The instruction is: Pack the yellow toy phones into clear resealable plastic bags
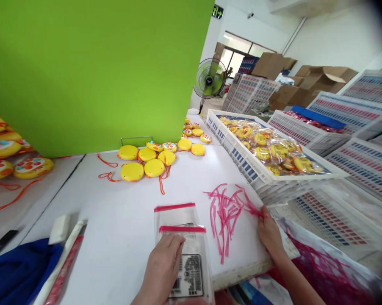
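My left hand point(165, 262) is closed over the upper part of a clear plastic bag point(206, 262) with a red strip along its top and black print on its front. Another such bag point(175, 214) lies partly beneath it. Over at the table's right edge, my right hand point(269, 235) has its fingers closed round the ends of some thin pink plastic strips point(253, 208). More pink strips point(224, 212) lie loosely tangled on the white table point(121, 237), between the two hands.
Several yellow chick-shaped items point(132, 171) with orange cords lie before a green panel point(108, 76). More sit at far left. A white crate point(232, 146) of bagged yellow items stands at right. A blue cloth point(26, 267), a white block point(60, 228) and rolls lie front left.
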Available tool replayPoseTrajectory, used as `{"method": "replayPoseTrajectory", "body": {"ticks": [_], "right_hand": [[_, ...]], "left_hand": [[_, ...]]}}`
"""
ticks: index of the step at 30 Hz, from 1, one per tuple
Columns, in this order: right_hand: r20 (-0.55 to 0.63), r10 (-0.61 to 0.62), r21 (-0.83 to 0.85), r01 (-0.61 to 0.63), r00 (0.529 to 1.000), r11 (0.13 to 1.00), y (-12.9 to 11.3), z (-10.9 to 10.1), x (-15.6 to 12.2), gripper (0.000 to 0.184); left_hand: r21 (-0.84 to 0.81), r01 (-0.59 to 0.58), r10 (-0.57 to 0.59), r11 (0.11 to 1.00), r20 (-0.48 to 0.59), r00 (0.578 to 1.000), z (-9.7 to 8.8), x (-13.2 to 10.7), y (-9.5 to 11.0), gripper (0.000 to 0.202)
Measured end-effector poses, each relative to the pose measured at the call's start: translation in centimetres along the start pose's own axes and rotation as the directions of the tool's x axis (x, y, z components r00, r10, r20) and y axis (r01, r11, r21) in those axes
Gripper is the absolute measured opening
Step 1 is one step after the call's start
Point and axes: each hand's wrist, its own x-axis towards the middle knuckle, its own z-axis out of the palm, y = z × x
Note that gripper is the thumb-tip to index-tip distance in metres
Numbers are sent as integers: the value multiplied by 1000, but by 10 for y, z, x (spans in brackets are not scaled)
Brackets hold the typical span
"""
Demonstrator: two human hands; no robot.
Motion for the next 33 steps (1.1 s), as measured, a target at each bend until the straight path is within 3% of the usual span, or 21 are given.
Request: {"method": "replayPoseTrajectory", "body": {"ticks": [3,8,14,21,25,28,33], "right_hand": [[-7,107,-4,-107,994,994,-13,6,25,63],[18,153,10,-153,988,988,-40,13,43,69],[79,197,-23,-196,977,980,-77,29,47,99],[95,116,-40,-113,989,993,-139,65,41,116],[113,70,-48,-65,991,997,-158,79,38,123],[118,33,-98,-21,992,995,-160,83,38,117],[180,-114,-102,133,977,986,-151,78,38,69]], "left_hand": [[8,9,-9,1000,4,1000,-1,1,1,21],[5,21,-21,1000,9,1000,-4,2,5,22],[5,28,-28,1000,17,999,-3,2,5,22],[-5,29,-29,1000,22,999,-3,1,4,22],[3,14,-14,1000,-1,1000,-3,2,6,22],[16,9,-8,1000,-21,1000,-3,2,6,21],[20,13,-13,1000,-22,1000,-3,2,6,20]]}}
